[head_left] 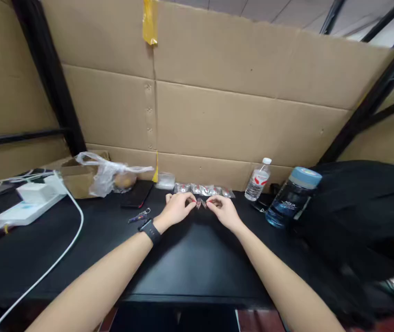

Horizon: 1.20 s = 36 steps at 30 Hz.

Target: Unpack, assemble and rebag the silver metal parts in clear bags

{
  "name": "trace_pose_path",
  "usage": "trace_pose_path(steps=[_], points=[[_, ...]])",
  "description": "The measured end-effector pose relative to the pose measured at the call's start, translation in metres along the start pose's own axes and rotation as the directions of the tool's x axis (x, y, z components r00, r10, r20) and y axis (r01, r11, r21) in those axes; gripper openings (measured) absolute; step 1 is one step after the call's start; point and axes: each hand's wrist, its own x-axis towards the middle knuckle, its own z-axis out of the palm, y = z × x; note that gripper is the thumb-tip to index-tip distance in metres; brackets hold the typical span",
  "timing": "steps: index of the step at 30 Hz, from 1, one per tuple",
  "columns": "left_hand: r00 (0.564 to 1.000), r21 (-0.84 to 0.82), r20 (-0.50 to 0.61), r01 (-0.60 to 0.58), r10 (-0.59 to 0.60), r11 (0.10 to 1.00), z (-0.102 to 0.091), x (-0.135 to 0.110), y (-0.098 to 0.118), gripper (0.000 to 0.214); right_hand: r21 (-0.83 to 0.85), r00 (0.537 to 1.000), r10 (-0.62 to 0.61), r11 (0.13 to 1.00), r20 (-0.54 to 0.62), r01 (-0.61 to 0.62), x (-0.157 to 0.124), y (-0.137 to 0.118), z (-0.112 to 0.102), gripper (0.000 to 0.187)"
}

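Over the far part of the black table, my left hand and my right hand face each other, a small gap between them. Each has thumb and forefinger pinched together. Between the fingertips shows a small shiny, see-through piece; red bits appear at both pinches. Whether it is one piece or two I cannot tell. Just behind the hands lies a row of several small clear packets with silvery contents. A dark watch is on my left wrist.
Left stand a white power strip with a cable, a cardboard box, a plastic bag, a dark flat case and a keychain. Right are a water bottle, a large blue-lidded bottle and black cloth. Cardboard walls the back.
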Motion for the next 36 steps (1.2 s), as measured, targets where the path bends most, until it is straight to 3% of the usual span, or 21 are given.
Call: trace_pose_path(steps=[5, 10, 18, 21, 24, 32, 36], points=[[0.999, -0.190, 0.001, 0.045, -0.045, 0.981, 0.000, 0.004, 0.000, 0.017, 0.158, 0.993, 0.074, 0.986, -0.095, -0.058, -0.002, -0.005, 0.005, 0.026], [1.000, -0.304, 0.016, 0.028, -0.024, 0.952, 0.008, 0.001, 0.004, 0.018, 0.248, 0.991, 0.136, 0.960, -0.016, -0.128, -0.008, -0.009, 0.013, 0.030], [0.998, -0.220, 0.025, 0.064, -0.061, 0.973, 0.008, -0.001, 0.004, 0.016, 0.426, 0.971, 0.203, 0.873, 0.123, -0.236, -0.012, -0.011, 0.013, 0.038], [0.998, -0.214, 0.029, 0.066, -0.062, 0.975, 0.008, -0.001, 0.004, 0.017, 0.451, 0.963, 0.216, 0.852, 0.162, -0.267, -0.012, -0.012, 0.011, 0.048], [0.997, -0.229, 0.029, 0.079, -0.075, 0.970, 0.008, 0.000, 0.002, 0.017, 0.460, 0.953, 0.228, 0.836, 0.200, -0.297, -0.012, -0.012, 0.009, 0.046], [0.998, -0.299, 0.043, 0.062, -0.052, 0.952, 0.014, 0.001, -0.002, 0.020, 0.422, 0.963, 0.206, 0.868, 0.175, -0.262, -0.012, -0.014, 0.011, 0.062], [0.996, -0.171, 0.050, -0.069, 0.079, 0.983, 0.007, 0.003, -0.005, 0.021, 0.385, 0.968, 0.204, 0.889, 0.149, -0.247, -0.011, -0.015, 0.009, 0.063]])
